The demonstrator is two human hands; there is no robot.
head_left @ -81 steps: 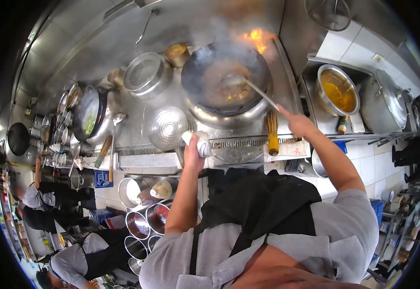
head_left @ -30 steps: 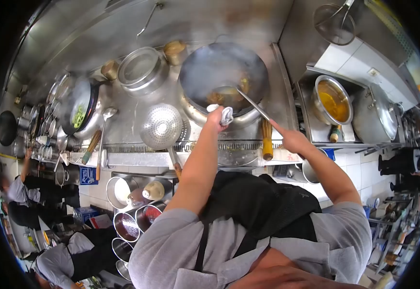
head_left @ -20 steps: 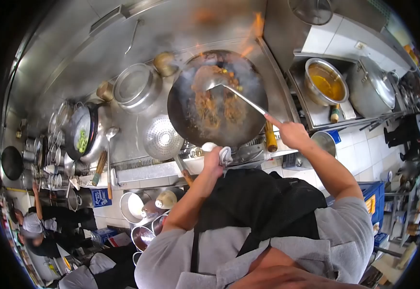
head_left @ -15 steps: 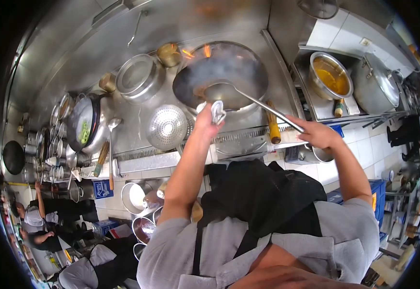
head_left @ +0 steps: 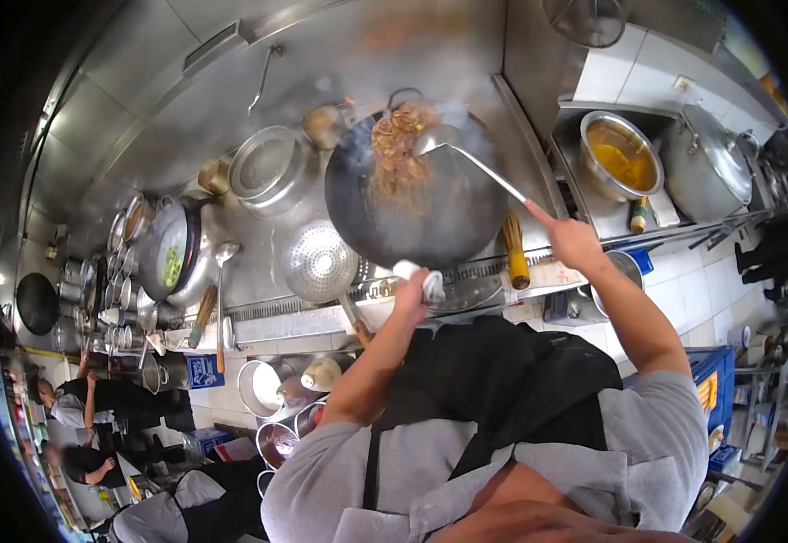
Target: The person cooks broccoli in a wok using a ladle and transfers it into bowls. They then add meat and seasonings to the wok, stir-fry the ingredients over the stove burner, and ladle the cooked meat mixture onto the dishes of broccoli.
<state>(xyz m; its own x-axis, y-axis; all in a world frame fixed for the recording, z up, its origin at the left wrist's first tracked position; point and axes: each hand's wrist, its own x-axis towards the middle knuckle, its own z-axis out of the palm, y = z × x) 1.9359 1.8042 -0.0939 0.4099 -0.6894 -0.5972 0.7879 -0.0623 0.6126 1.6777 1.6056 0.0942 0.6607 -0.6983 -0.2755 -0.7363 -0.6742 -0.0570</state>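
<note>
My right hand [head_left: 572, 242] is closed round the handle of a long metal ladle [head_left: 436, 138], its bowl over the far half of a large dark wok [head_left: 385, 233]. Brown strips of food [head_left: 398, 167] are strewn up the wok's far wall, with smoke or steam drifting over them. At the wok's near rim my left hand [head_left: 407, 299] is shut on a folded white cloth [head_left: 432, 286]. The cloth appears to grip the rim, though the contact is hidden. A perforated strainer [head_left: 320, 262] lies left of the wok.
A bamboo brush [head_left: 515, 258] rests right of the wok. Further right stand a bowl of yellow liquid [head_left: 620, 154] and a lidded pot [head_left: 706, 167]. To the left are a metal pot [head_left: 267, 172] and a second wok with green vegetables [head_left: 173, 262]. Other people stand at lower left.
The wok has tipped, its inside now facing me more, and the food has been thrown up its far wall. The ladle has swung up and away. My left hand has come lower and nearer.
</note>
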